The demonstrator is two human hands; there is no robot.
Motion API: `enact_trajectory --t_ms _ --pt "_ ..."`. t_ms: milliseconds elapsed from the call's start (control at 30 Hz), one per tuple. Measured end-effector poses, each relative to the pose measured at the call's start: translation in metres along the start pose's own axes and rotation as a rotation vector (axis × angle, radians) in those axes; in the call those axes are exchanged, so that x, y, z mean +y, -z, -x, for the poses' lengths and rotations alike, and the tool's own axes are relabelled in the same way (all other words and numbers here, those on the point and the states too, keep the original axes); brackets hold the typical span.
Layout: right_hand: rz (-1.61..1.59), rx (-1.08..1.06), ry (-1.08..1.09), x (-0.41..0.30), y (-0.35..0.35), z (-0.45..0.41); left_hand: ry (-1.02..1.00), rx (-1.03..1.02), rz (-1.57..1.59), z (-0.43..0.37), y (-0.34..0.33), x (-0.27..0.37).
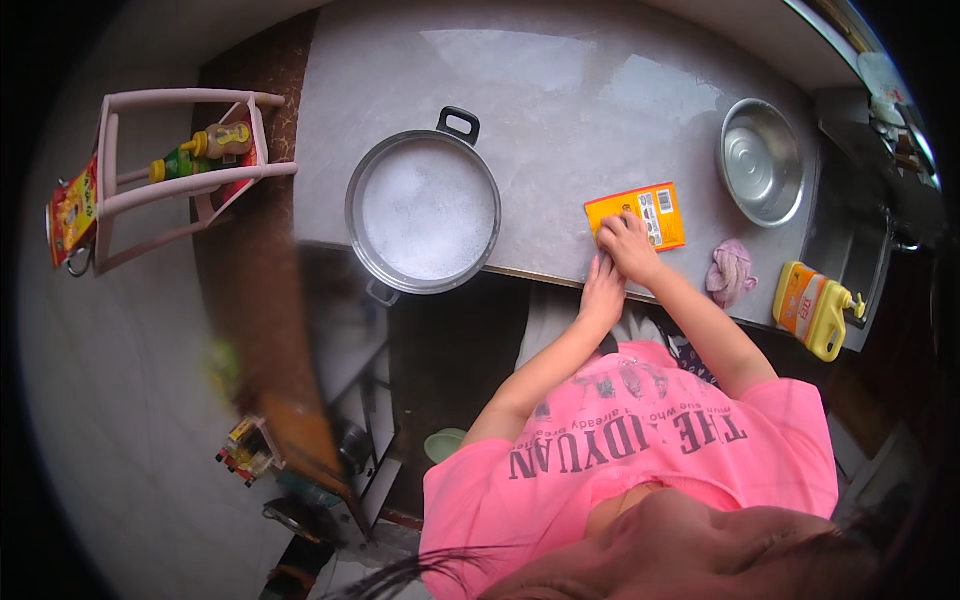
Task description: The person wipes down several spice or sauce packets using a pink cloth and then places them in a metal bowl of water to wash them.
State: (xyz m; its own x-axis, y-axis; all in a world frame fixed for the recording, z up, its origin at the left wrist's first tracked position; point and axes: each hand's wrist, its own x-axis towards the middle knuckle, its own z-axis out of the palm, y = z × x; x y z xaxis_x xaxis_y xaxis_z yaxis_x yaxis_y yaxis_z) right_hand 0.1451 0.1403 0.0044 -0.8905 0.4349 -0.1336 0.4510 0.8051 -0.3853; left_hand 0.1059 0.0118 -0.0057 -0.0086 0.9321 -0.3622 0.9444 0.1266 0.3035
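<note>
An orange packet (666, 217) with a red border and printed panels lies on the grey countertop near its front edge. My right hand (628, 246) rests over the packet's near left part with bent fingers; its grip is not clear. Just below it, my left hand (602, 289) has its fingers extended at the counter edge. Its fingertips meet the right hand and are partly hidden there. To the left stands a wide metal pot (427, 210) with black handles, holding whitish, foamy-looking contents. A crumpled pink cloth (730, 273) lies right of the packet.
A steel basin (761, 163) sits at the right, beside a dark sink (855, 202). A yellow pump jug (811, 310) stands at the front right corner. A pink rack (187, 180) with squeeze bottles (225, 140) is at the far left. The pot overlaps the counter's front edge.
</note>
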Motion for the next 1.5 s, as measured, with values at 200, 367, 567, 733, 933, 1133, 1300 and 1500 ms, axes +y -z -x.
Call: enact_trajectory --t_ms 200,367,567,733,933,1133,1300,1500 --pt "-0.008 0.028 -0.017 -0.001 0.009 -0.057 -0.003 0.057 0.017 -0.001 0.002 0.005" --pt "0.024 0.093 0.066 0.023 -0.009 -0.003 0.008 0.021 0.005 -0.009 0.0 0.001" --pt "0.016 0.005 -0.091 -0.005 0.013 -0.057 0.008 0.051 0.028 -0.005 0.001 0.005" --pt "0.009 0.008 -0.092 -0.002 -0.004 -0.008 -0.006 -0.005 -0.005 0.002 -0.001 0.002" --pt "0.0 0.087 -0.125 -0.007 -0.006 -0.037 0.025 0.026 0.001 -0.002 -0.014 0.002" --pt "0.055 0.088 -0.081 0.005 -0.011 -0.05 0.039 -0.045 0.063 -0.003 0.004 0.006" --pt "-0.119 0.171 -0.217 0.031 0.024 -0.069 -0.031 0.079 -0.026 -0.005 0.005 0.001" --pt "-0.22 0.233 -0.136 0.05 0.036 0.033 -0.039 0.127 0.079 -0.006 0.002 -0.006"
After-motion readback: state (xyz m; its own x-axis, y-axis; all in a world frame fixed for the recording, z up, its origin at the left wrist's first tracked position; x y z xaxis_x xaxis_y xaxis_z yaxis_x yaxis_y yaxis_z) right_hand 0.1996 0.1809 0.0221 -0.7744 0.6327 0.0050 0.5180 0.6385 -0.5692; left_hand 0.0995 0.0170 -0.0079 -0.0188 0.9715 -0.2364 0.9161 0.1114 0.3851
